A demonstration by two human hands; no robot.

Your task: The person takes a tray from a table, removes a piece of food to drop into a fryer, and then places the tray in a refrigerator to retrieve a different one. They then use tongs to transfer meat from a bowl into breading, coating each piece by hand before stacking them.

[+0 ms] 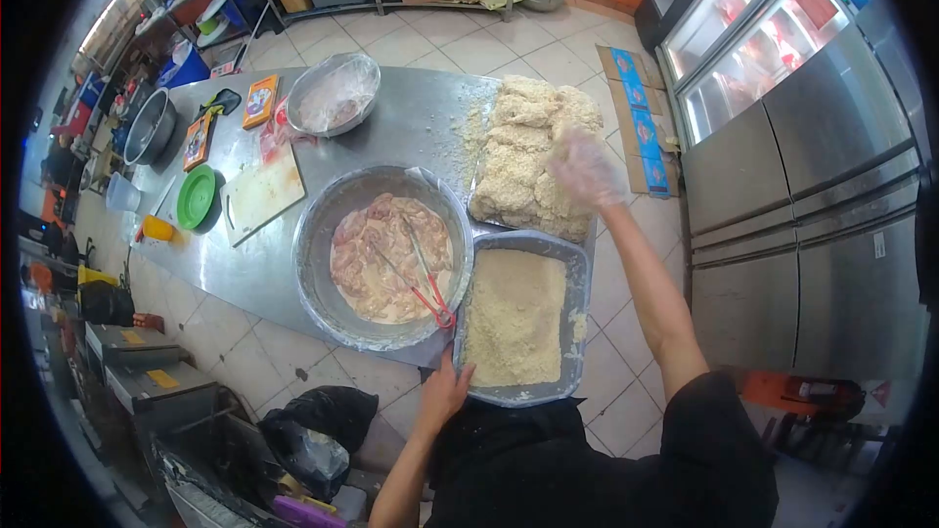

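Right hand (584, 168), gloved, fingers spread loose, rests on breaded pieces (528, 152) piled far right on the desk (411, 122). Left hand (445, 393) grips near rim of crumb tray (516, 318); marinated chicken bowl (383, 256) just left.

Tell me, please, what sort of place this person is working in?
Most likely a commercial kitchen: a steel table holds a bowl of marinated chicken, a breadcrumb tray and a pile of breaded pieces, with glass-door fridges alongside.

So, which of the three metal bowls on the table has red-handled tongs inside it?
The large bowl nearest the person, holding marinated chicken and the tongs. The plastic-covered bowl and the empty bowl have none.
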